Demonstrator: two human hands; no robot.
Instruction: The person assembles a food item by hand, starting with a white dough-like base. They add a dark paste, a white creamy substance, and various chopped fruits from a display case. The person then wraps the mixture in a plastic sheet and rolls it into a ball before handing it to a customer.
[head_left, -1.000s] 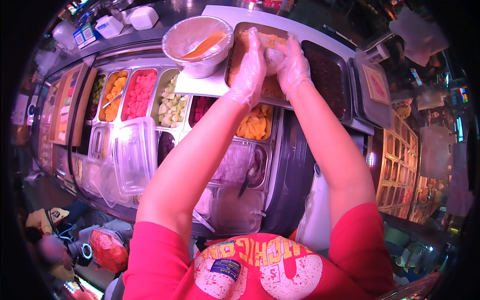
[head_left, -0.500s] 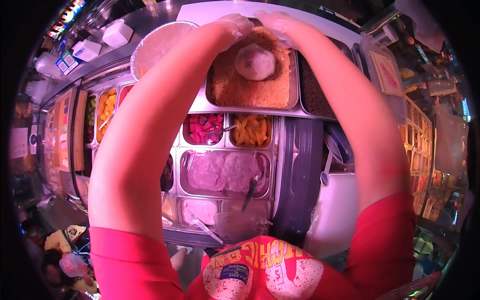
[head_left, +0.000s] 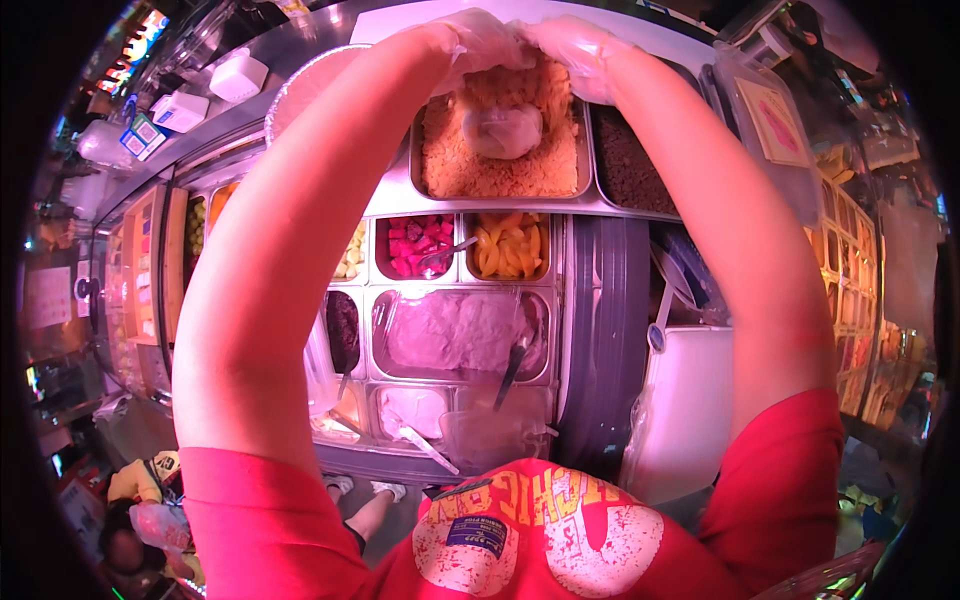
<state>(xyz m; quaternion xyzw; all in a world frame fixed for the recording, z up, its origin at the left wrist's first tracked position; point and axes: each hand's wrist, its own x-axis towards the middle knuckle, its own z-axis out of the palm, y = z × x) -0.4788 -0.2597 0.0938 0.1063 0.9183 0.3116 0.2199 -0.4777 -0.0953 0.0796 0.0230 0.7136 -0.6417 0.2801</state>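
Note:
Both my hands wear thin clear gloves and meet at the far edge of a metal tray of orange-brown crumbs. My left hand curls inward over the tray's far left corner. From the far right corner, my right hand bends toward it, fingers nearly touching the left ones. Between them the hands gather a mound of crumbs, which partly hides their fingertips. Just nearer to me, a soft, pale round dough-like ball lies in the crumbs, its far side partly covered by them.
A tray of dark crumbs adjoins on the right. Nearer are pans of pink fruit cubes, orange fruit slices and a purple paste with a spatula. A round foil-rimmed container stands left, beyond my arm; a white bin stands right.
My hands have drawn closer together and slightly inward over the tray. Crumbs now heap against and over the far side of the ball, which looks flatter. The view has shifted a little.

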